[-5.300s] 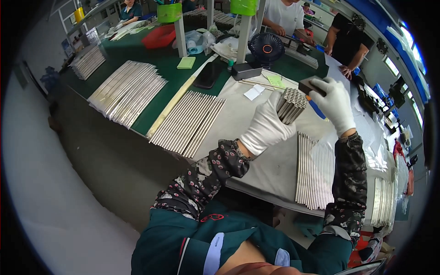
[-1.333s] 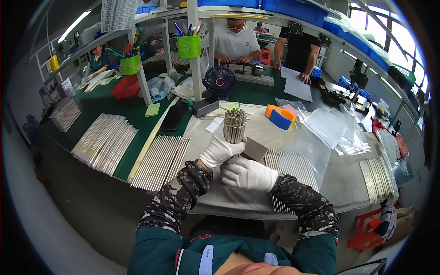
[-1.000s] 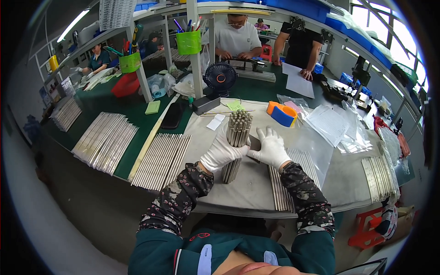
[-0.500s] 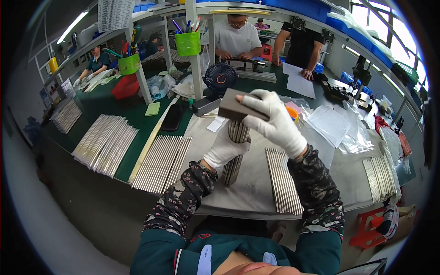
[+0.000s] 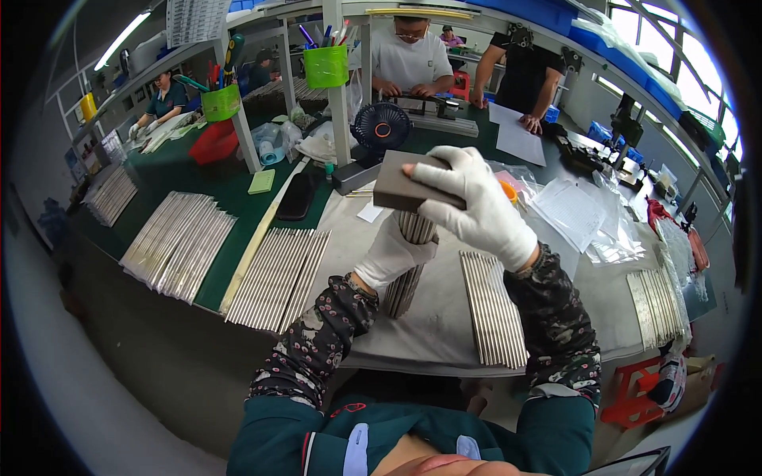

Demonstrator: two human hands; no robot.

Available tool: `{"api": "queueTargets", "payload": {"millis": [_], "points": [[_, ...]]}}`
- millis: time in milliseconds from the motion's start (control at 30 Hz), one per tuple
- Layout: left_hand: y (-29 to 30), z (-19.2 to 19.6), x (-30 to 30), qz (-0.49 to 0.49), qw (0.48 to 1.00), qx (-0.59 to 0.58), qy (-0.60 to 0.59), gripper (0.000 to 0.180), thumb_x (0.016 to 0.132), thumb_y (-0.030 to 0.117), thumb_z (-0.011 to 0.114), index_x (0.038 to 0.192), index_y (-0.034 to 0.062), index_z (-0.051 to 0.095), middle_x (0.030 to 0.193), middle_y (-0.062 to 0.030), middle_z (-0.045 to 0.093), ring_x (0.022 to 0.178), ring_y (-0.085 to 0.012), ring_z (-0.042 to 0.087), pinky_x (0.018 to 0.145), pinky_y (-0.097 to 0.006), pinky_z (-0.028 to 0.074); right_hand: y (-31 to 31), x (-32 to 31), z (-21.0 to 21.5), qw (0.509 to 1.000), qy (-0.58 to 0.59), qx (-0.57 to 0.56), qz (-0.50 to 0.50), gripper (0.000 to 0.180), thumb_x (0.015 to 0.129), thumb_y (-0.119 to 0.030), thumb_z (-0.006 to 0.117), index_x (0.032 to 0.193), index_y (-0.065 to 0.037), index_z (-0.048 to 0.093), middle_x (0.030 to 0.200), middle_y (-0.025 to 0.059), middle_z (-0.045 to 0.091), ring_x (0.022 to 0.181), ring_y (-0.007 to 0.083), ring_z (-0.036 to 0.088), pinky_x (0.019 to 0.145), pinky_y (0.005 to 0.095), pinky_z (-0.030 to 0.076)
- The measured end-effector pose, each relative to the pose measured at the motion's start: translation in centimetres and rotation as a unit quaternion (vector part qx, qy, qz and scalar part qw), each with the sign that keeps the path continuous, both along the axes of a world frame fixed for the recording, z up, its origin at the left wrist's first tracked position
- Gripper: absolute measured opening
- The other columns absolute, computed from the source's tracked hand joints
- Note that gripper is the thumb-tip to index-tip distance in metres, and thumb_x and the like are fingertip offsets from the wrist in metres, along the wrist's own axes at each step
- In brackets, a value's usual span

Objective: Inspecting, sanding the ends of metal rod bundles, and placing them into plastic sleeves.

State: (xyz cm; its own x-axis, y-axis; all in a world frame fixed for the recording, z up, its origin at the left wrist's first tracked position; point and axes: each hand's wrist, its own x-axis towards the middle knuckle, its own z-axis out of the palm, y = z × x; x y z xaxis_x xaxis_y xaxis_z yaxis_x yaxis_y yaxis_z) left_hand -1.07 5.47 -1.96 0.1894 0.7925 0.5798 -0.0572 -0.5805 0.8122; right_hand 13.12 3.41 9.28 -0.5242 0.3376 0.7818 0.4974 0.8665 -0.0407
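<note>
Where half a second ago the right hand [image 5: 476, 208] held the dark grey block [image 5: 413, 184] a little lower and flatter over the rods, it now has the block lifted and tipped at about twelve o'clock from the left hand [image 5: 394, 255], its gloved fingers [image 5: 432, 170] wrapped over the block's top edge and closed on it. The bundle of thin metal rods [image 5: 409, 258] stands upright on the desk [image 5: 444, 325], its foot on the grey mat and its upper part gripped by the left hand, whose fingers are closed around it; the rod tops sit just under the block, and I cannot tell whether block and rods are touching at this instant. A second ago both hands were low on the desk beside the bundle, so the change is the block coming up and over the rod ends. That reads, as a judgement, as a tapping or levelling stroke in progress: the block is being used to drive the rod ends flush while the left hand keeps the bundle square. At three o'clock from the bundle a flat row of loose rods [image 5: 492, 305] lies on the mat, untouched, and at nine o'clock another laid-out row [image 5: 278, 274] rests near the green mat's edge. A small black fan [image 5: 381, 131] stands at twelve o'clock, beyond the block, well apart from the hands. Other people work on the far side of the desk.
</note>
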Motion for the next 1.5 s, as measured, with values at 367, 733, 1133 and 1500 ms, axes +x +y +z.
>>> {"api": "queueTargets", "payload": {"millis": [367, 733, 1133, 1500], "points": [[-0.5, 1.1, -0.4, -0.088, 0.992, -0.086, -0.028, 0.036, 0.065, -0.002, 0.065, 0.096, 0.0047, 0.048, 0.075, -0.0023, 0.058, 0.066, -0.0115, 0.057, 0.059, -0.025, 0.048, 2.9, 2.8, 0.7, 0.935, -0.044, -0.04, -0.35, 0.04, 0.073, -0.024, 0.065, 0.11, -0.008, 0.062, 0.102, 0.0161, 0.057, 0.092, 0.0306, 0.05, 0.085, 0.0364, 0.04], [-1.5, 0.9, -0.1, -0.067, 0.995, -0.07, -0.029, 0.031, 0.068, 0.003, 0.064, 0.095, 0.0035, 0.049, 0.076, 0.0007, 0.053, 0.07, -0.0093, 0.051, 0.066, -0.025, 0.044, 0.4, 0.9, -0.4, 0.997, 0.054, -0.017, -0.042, 0.037, 0.072, -0.026, 0.067, 0.105, -0.011, 0.065, 0.094, 0.0164, 0.058, 0.088, 0.0319, 0.051, 0.08, 0.0399, 0.042], [-1.9, 0.8, -1.1, -0.111, 0.989, -0.084, -0.05, 0.014, 0.07, 0.0, 0.062, 0.081, 0.004, 0.055, 0.072, -0.0005, 0.058, 0.066, -0.0104, 0.057, 0.061, -0.024, 0.048, 4.3, 3.3, -4.0, 0.944, -0.034, -0.133, -0.301, 0.036, 0.069, -0.03, 0.067, 0.099, -0.011, 0.067, 0.092, 0.0162, 0.06, 0.089, 0.0339, 0.054, 0.079, 0.0401, 0.045], [-2.7, 0.6, -1.8, -0.127, 0.985, -0.099, -0.056, 0.013, 0.072, 0.003, 0.065, 0.083, 0.0037, 0.058, 0.071, -0.001, 0.058, 0.067, -0.0107, 0.057, 0.063, -0.025, 0.046, 4.6, 1.2, -15.9, 0.84, -0.095, -0.182, -0.503, 0.065, 0.07, -0.042, 0.063, 0.125, -0.01, 0.047, 0.129, 0.0289, 0.037, 0.119, 0.0418, 0.039, 0.094, 0.0418, 0.038]]}}
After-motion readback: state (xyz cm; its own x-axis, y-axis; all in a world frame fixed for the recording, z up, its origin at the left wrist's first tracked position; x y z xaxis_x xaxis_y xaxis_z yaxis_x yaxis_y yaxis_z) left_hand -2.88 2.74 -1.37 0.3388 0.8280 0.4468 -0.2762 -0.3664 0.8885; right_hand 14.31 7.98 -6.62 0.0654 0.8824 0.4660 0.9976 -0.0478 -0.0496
